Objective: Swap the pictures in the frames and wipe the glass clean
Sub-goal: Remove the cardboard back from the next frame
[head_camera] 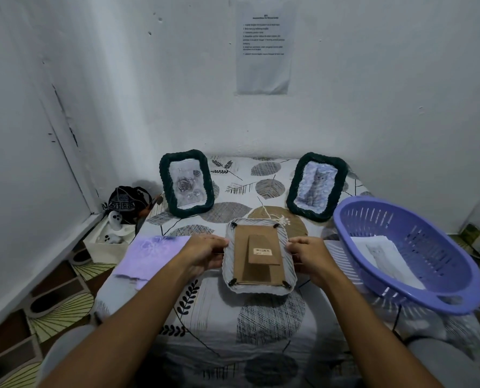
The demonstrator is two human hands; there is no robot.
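**Frame lies face down between both hands, long axis running away from the fingers**

Frame point(259, 260), pale-rimmed and back side up, lies flat on the patterned worktop point(264, 326) with its brown backing board and folded stand showing. Its long axis runs straight away from the person, so each long edge faces one hand. The left hand point(203, 254) holds the left edge, fingers point(219, 242) curled over the rim; the right hand point(308, 257) holds the right edge the same way. Both sit about equally near.

Beyond the fingertips stand two dark green frames, one with a rose picture point(187, 183), one with a cat picture point(315, 186). Right of the right hand is a purple basket point(434, 301) holding loose prints. Left of the left hand lies a lilac cloth point(149, 256). Small black corner clips point(232, 282) hold the backing; turning those looks like the next step.
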